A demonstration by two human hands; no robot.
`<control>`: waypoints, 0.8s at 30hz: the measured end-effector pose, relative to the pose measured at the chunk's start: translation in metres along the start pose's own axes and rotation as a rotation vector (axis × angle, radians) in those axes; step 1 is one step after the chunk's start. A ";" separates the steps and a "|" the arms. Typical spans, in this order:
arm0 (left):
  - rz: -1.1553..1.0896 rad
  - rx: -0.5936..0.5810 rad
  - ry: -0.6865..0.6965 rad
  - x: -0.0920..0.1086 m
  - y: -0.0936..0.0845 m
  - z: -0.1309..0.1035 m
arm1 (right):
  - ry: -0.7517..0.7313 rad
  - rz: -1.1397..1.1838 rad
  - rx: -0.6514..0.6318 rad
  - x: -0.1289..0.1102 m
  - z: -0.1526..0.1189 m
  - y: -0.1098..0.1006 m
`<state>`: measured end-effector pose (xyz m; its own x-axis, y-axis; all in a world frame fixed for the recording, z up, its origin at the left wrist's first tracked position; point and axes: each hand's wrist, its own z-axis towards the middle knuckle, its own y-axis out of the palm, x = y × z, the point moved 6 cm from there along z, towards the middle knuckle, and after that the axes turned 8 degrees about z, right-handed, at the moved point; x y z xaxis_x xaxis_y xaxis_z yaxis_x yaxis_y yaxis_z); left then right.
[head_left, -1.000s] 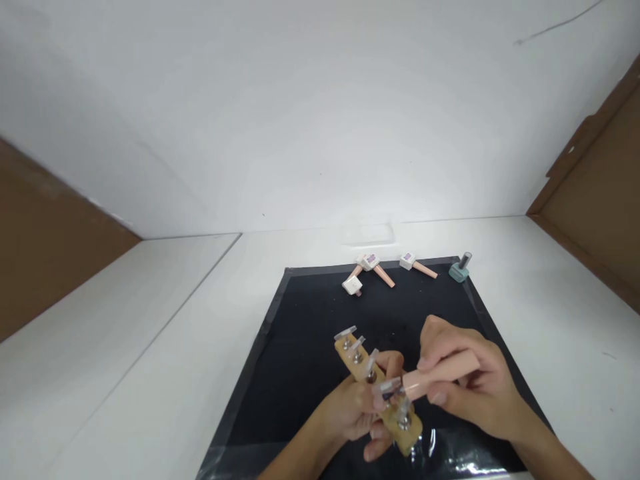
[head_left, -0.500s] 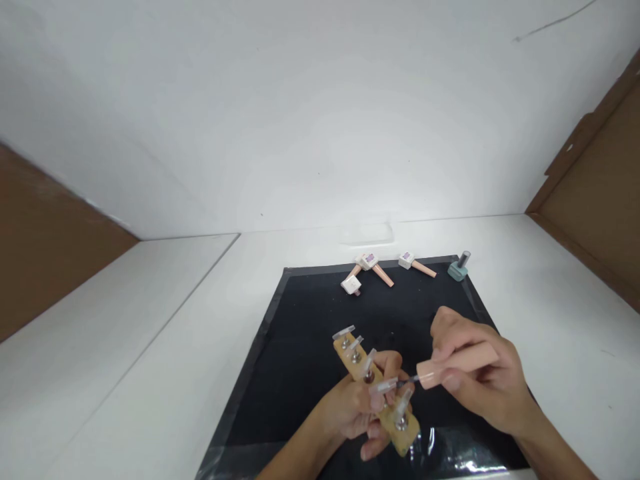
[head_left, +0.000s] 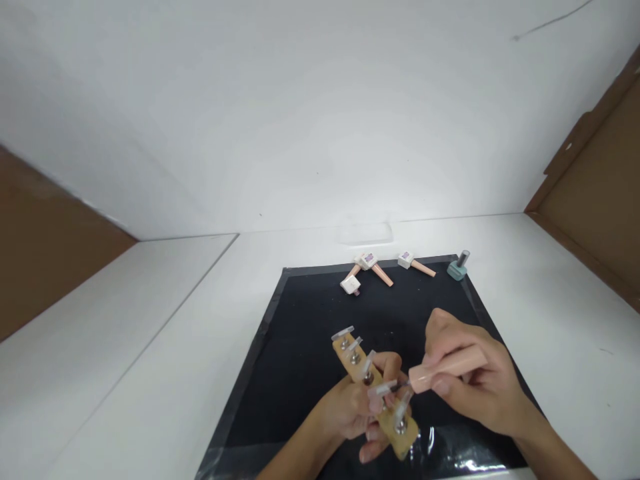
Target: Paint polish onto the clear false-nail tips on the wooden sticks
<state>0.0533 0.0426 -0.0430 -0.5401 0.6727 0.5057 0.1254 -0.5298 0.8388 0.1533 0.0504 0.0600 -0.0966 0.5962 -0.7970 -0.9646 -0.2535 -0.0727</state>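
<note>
In the head view, I am watching a person's two bare hands work close together above a black rectangular mat [head_left: 300, 327] on a white table [head_left: 165, 380]. The left hand [head_left: 345, 408] is closed around a narrow, yellowish wooden strip [head_left: 406, 441], held at a slant, its far end pointing up and to the left. Five translucent plastic nail tips [head_left: 383, 389] stand along it on small silver metal posts [head_left: 400, 425]. The left thumb lies against the fourth tip from the far end.

The right hand [head_left: 493, 395] pinches a pale pink, glossy tapered cap [head_left: 453, 367] between thumb and fingers. A thin dark brush [head_left: 403, 385] extends from it to the right-hand end of that fourth tip; I cannot tell whether the bristles touch.

Near the mat's far edge, two white square bottles [head_left: 369, 261] with peach caps lie overlapping. Just in front sits a white square bottle with a short dark stub [head_left: 351, 285]. To their right lies another peach-capped white bottle [head_left: 405, 259], then a teal bottle with a grey cap [head_left: 457, 270] at the corner. Behind is a clear shallow tray [head_left: 367, 234].
</note>
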 end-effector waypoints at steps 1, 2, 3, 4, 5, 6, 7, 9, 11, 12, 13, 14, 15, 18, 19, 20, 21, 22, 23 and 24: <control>-0.001 -0.004 0.001 0.000 0.001 0.000 | 0.001 -0.011 -0.005 0.000 0.000 0.000; -0.004 -0.009 0.001 0.001 0.001 0.001 | -0.003 -0.026 0.002 0.000 0.000 0.000; -0.006 -0.011 0.004 0.001 0.002 0.001 | -0.009 -0.039 0.017 -0.001 0.000 -0.001; -0.001 -0.011 0.010 0.001 0.002 0.001 | -0.020 -0.042 0.036 -0.002 0.000 -0.002; 0.013 -0.007 0.014 0.001 0.002 0.001 | -0.034 -0.032 0.050 -0.002 0.000 -0.002; 0.038 -0.003 0.016 0.001 0.001 0.001 | -0.044 -0.013 0.052 -0.003 0.001 -0.002; 0.075 0.004 0.015 0.000 0.000 0.000 | -0.042 0.006 0.041 -0.002 0.001 -0.002; 0.173 0.018 0.014 -0.001 -0.002 -0.001 | -0.031 0.029 0.006 -0.001 0.000 -0.001; 0.302 0.040 0.021 -0.001 -0.004 -0.003 | 0.007 0.030 0.024 0.003 -0.001 -0.004; 0.386 0.063 0.037 0.001 -0.005 -0.004 | 0.020 0.036 0.054 0.005 -0.002 -0.007; 0.492 0.095 0.059 0.004 -0.004 -0.004 | 0.024 0.051 0.088 0.006 -0.003 -0.010; 0.623 0.141 0.092 0.008 -0.004 -0.004 | 0.022 0.074 0.112 0.007 -0.004 -0.012; 0.771 0.187 0.137 0.014 -0.002 -0.004 | 0.016 0.101 0.114 0.007 -0.005 -0.013; 1.211 0.294 0.265 0.029 0.008 -0.003 | 0.010 0.124 0.004 0.006 -0.004 -0.007; 1.287 0.308 0.301 0.032 0.011 -0.002 | 0.027 0.104 -0.029 0.006 -0.003 -0.005; 1.333 0.313 0.327 0.034 0.013 -0.002 | 0.047 0.078 -0.039 0.007 -0.003 -0.005; 1.355 0.303 0.347 0.035 0.015 -0.002 | 0.062 0.056 -0.026 0.008 -0.003 -0.006; 1.366 0.291 0.360 0.035 0.017 -0.002 | 0.068 0.046 0.000 0.008 -0.002 -0.007; 1.374 0.280 0.362 0.036 0.018 -0.003 | 0.060 0.051 0.025 0.007 -0.002 -0.009; 1.385 0.274 0.349 0.036 0.019 -0.003 | 0.043 0.068 0.034 0.006 -0.001 -0.009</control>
<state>0.0342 0.0552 -0.0092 -0.0220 -0.4641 0.8855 0.8340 -0.4969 -0.2398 0.1621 0.0553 0.0550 -0.1520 0.5454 -0.8243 -0.9641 -0.2654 0.0023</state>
